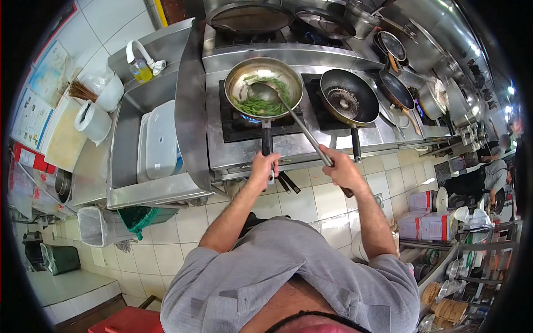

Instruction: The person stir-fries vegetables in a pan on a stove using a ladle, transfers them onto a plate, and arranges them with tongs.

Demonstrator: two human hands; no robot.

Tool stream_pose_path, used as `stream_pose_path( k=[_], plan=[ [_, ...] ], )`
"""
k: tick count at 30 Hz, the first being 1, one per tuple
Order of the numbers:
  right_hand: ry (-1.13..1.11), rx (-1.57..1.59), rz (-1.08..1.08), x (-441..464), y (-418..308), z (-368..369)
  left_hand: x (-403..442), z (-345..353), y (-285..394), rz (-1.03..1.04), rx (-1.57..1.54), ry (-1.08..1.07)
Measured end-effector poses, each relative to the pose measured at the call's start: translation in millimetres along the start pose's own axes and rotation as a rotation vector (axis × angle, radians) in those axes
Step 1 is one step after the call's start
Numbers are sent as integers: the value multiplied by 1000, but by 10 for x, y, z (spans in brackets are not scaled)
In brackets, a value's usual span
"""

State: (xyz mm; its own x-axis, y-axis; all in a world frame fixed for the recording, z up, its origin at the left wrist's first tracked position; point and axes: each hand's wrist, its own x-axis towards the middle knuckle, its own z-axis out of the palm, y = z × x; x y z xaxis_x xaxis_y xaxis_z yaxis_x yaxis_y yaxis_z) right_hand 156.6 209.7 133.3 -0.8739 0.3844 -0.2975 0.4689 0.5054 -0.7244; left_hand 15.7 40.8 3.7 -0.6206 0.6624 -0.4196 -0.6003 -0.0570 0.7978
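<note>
The pan [239,75] sits on a front burner of the steel stove [222,158], just to the right of the sink [123,141], with a blue flame [251,119] showing beneath its near edge. It is round and wide, with sloping metal walls that shine a pale silver and take on a brownish-gold tint toward the rim. Inside lie the greens [258,106], thin, long pieces in bright to deeper green, heaped loosely over the bottom and part way up the right wall; they look like cut stalks or beans, though the view is too small to be sure which. The left hand [262,166] is closed around the pan's dark handle, which points back toward the person. The right hand [341,168] is clamped on the ladle [304,129], near the dark end of its long metal shaft. The shaft slants up and left across the pan's rim, and its rounded bowl rests among the greens. Beside the pan, on the right, stands a black pan [361,89], its handle also toward the person.
</note>
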Motion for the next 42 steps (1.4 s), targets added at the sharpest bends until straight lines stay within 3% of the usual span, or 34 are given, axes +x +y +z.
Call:
stream_pose_path(
  k=[2, 3, 4, 5, 7, 10, 14, 18, 19, 22, 24, 25, 27, 29, 31, 33, 35, 37, 39, 42],
  plan=[
    [110, -122, -116, 135, 101, 161, -295, 321, 132, 5, 18, -23],
    [188, -241, -215, 172, 221, 289, -405, 449, 53, -37, -125, -62],
    [203, -154, -267, 194, 317, 383, -500, 524, -10, -53, -141, -58],
    [210, -152, -271, 163, 239, 315, -548, 569, -13, -66, -156, -53],
    [13, -104, -110, -33, 55, 200, -322, 366, 48, -23, 46, -101],
    [22, -138, -128, -169, 134, 173, 60, 12, 110, 6, 1, 18],
    [108, -204, -153, -34, 137, 225, -592, 529, 26, -54, -109, -60],
    [68, -108, -154, -34, 129, 237, 81, 129, 156, -66, -139, -63],
    [63, -62, -196, -48, 116, 181, 223, 13, 201, -62, -172, 18],
    [-33, -259, -183, -280, 33, -285, -131, -40, 65, 9, 85, -38],
    [-75, -264, -254, -513, 123, -705, -763, 235, 64, 21, 20, -3],
    [-134, -248, -245, -612, 150, -967, -988, 295, 92, -94, -107, -29],
    [-210, -228, -232, -758, -50, -1247, -1122, 304, 321, -61, -71, 16],
    [-333, -320, 70, -724, -369, -1455, -958, 231, 582, -137, -29, -94],
    [-310, -425, 1, -561, -420, -1300, -596, 236, 649, -112, -62, -83],
    [-94, -525, -430, -240, -186, -1013, -341, 243, 665, 2, 25, -81],
    [60, -795, -347, -137, -25, -637, -241, 117, 197, 114, 156, -110],
    [133, -651, -477, -194, 105, -553, -600, 170, 27, 114, 46, -84],
    [-35, -461, -262, -355, -2, -804, -692, 58, -9, 52, 58, -130],
    [-207, -347, -234, -440, -233, -1222, -751, 132, 283, 27, 11, -86]
  ],
)
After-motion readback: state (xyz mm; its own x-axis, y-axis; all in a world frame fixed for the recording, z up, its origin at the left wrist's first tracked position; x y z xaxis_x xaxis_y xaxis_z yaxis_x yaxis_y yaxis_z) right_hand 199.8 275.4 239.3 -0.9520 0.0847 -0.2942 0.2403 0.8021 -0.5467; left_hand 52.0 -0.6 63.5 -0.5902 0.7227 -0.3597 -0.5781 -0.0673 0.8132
